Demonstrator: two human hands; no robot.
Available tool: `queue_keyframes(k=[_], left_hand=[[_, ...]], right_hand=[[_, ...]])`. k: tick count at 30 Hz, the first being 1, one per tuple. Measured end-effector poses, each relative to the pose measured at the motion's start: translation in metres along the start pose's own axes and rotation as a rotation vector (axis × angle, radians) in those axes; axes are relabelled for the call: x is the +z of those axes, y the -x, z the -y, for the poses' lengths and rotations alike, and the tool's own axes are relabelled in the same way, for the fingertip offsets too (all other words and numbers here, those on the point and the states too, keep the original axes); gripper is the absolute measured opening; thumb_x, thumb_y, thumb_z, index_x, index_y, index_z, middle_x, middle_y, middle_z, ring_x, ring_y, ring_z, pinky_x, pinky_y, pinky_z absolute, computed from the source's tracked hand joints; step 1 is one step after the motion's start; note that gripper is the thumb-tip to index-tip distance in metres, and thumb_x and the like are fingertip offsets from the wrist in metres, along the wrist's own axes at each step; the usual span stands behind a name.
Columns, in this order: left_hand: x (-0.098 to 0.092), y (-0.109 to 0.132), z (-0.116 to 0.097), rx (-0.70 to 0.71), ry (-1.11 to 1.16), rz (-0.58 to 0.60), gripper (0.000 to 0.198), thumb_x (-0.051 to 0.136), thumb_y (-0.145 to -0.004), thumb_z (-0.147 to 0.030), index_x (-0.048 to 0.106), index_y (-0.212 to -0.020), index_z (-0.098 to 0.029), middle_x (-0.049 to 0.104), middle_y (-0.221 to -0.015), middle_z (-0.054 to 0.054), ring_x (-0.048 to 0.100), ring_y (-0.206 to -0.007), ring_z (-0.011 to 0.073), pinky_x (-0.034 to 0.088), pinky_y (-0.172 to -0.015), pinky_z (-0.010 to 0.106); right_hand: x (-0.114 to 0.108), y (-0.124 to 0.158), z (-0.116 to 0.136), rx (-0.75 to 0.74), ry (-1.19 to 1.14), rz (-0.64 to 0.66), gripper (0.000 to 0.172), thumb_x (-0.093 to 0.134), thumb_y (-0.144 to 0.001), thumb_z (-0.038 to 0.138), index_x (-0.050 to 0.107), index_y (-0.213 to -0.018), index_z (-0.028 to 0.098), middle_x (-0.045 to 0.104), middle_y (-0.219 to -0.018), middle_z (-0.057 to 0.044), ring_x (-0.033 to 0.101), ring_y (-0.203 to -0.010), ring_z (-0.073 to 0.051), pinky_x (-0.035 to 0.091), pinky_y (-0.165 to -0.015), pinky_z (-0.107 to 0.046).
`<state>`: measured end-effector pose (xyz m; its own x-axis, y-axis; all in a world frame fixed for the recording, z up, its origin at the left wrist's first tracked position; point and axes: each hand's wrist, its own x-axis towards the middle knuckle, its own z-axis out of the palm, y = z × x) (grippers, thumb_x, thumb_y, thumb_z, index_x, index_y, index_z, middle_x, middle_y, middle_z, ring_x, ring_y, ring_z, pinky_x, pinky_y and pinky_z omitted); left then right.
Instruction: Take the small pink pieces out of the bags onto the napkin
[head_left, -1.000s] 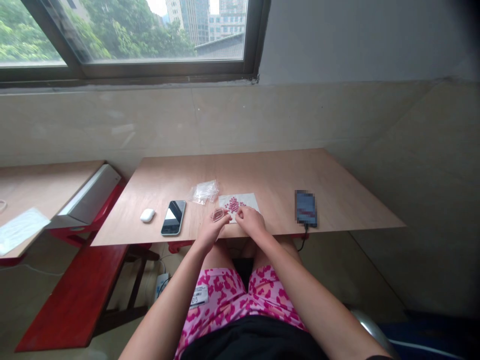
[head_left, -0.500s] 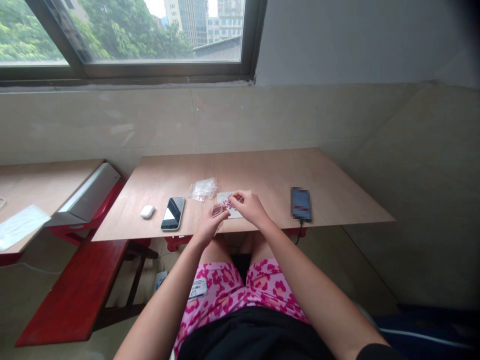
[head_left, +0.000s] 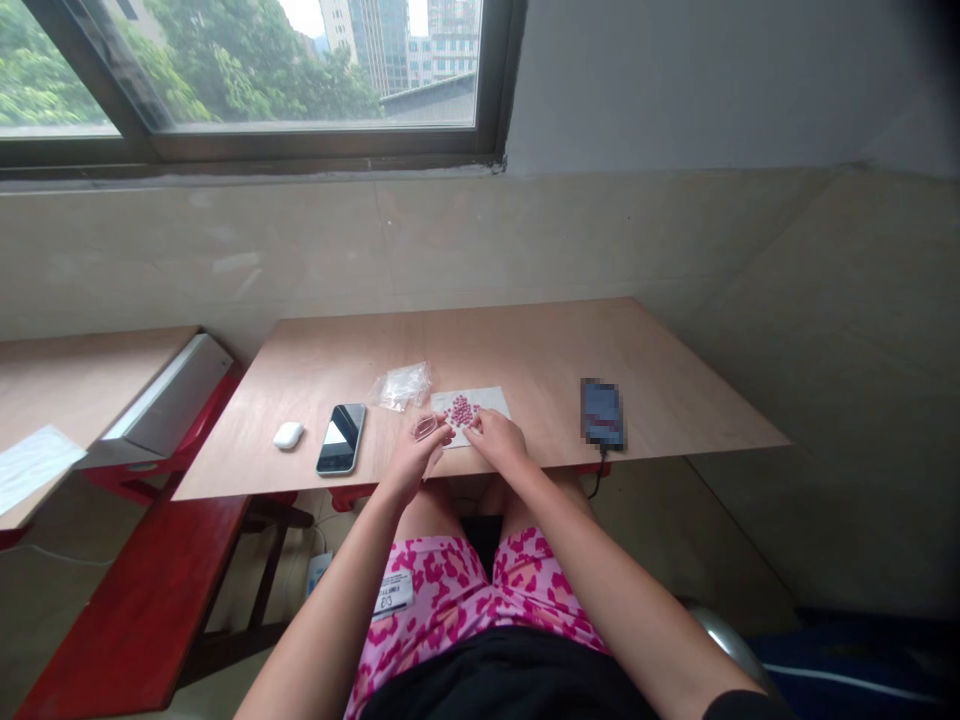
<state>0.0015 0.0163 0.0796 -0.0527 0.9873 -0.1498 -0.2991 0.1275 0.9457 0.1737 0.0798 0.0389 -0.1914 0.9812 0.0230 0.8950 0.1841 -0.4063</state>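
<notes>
nearest, at the near edge of the table (head_left: 525,345), the left hand (head_left: 409,462) pinches a small clear loop (head_left: 425,428) between thumb and fingertips. it looks thin, limp and very light, and its oval lies roughly left to right. just beside it the right hand (head_left: 496,440) is curled, fingertips down on a white paper (head_left: 496,398); i cannot tell whether it grips anything. on the paper sits 1 heap of pink beads (head_left: 460,410): tiny, hard, light, likely to roll, best nipped singly between 2 fingertips. being round, they point nowhere; the paper's long side runs left to right. beyond lies a crumpled plastic bag (head_left: 405,385).
</notes>
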Motion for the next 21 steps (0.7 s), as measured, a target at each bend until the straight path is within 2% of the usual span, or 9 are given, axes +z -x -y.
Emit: queue_keyframes(k=[4, 7, 10, 12, 14, 18, 21], left_hand=[[-0.003, -0.003, 0.003, 0.027, -0.073, 0.019, 0.033, 0.086, -0.073, -0.039, 0.069, -0.094, -0.019, 0.069, -0.092, 0.004, 0.068, -0.086, 0.0198, 0.05, -0.083, 0.031], [-0.005, -0.003, 0.005, 0.044, -0.131, 0.019, 0.033, 0.085, -0.073, -0.039, 0.069, -0.094, -0.019, 0.069, -0.09, 0.004, 0.067, -0.085, 0.0201, 0.049, -0.083, 0.032], [-0.007, -0.003, 0.007, 0.072, -0.184, 0.022, 0.031, 0.083, -0.076, -0.039, 0.069, -0.095, -0.019, 0.07, -0.092, 0.005, 0.067, -0.087, 0.0209, 0.049, -0.084, 0.032], [-0.007, -0.003, 0.009, 0.095, -0.21, 0.035, 0.03, 0.083, -0.077, -0.04, 0.069, -0.095, -0.02, 0.07, -0.093, 0.005, 0.067, -0.09, 0.0216, 0.049, -0.086, 0.033], [-0.006, -0.002, 0.01, 0.113, -0.215, 0.057, 0.03, 0.083, -0.077, -0.039, 0.07, -0.095, -0.019, 0.071, -0.094, 0.005, 0.067, -0.093, 0.0226, 0.048, -0.089, 0.034], [-0.004, 0.0, 0.007, 0.108, -0.143, 0.116, 0.034, 0.084, -0.077, -0.037, 0.071, -0.102, -0.018, 0.073, -0.105, 0.009, 0.066, -0.106, 0.0265, 0.047, -0.096, 0.036], [-0.004, 0.004, 0.002, 0.023, -0.053, 0.07, 0.037, 0.086, -0.075, -0.038, 0.07, -0.101, -0.018, 0.073, -0.102, 0.009, 0.068, -0.102, 0.0255, 0.049, -0.092, 0.035]], right_hand=[[0.002, -0.002, 0.002, 0.021, -0.006, -0.006, 0.015, 0.061, -0.093, 0.033, 0.07, -0.094, 0.021, 0.074, -0.099, -0.009, 0.067, -0.083, -0.021, 0.043, -0.072, -0.027], [-0.002, -0.003, 0.0, 0.027, -0.106, -0.021, 0.009, 0.062, -0.088, 0.025, 0.07, -0.087, 0.021, 0.075, -0.093, -0.008, 0.068, -0.083, -0.021, 0.044, -0.073, -0.027], [-0.015, -0.003, 0.004, -0.017, -0.39, -0.064, 0.011, 0.061, -0.088, 0.026, 0.069, -0.084, 0.02, 0.075, -0.086, -0.005, 0.069, -0.082, -0.02, 0.048, -0.074, -0.026], [-0.029, -0.002, 0.013, -0.069, -0.607, -0.102, 0.017, 0.058, -0.091, 0.031, 0.07, -0.087, 0.019, 0.075, -0.083, -0.004, 0.069, -0.078, -0.019, 0.05, -0.072, -0.026], [-0.043, 0.001, 0.027, -0.142, -0.726, -0.108, 0.021, 0.056, -0.093, 0.034, 0.07, -0.091, 0.018, 0.075, -0.082, -0.004, 0.068, -0.074, -0.018, 0.05, -0.068, -0.025], [-0.061, 0.011, 0.048, -0.336, -0.627, -0.041, 0.016, 0.064, -0.089, 0.033, 0.072, -0.084, 0.02, 0.075, -0.08, -0.002, 0.067, -0.071, -0.016, 0.048, -0.066, -0.024], [-0.056, 0.013, 0.043, -0.301, -0.594, -0.076, 0.019, 0.063, -0.091, 0.033, 0.073, -0.082, 0.02, 0.075, -0.079, -0.003, 0.066, -0.07, -0.016, 0.046, -0.066, -0.024]])
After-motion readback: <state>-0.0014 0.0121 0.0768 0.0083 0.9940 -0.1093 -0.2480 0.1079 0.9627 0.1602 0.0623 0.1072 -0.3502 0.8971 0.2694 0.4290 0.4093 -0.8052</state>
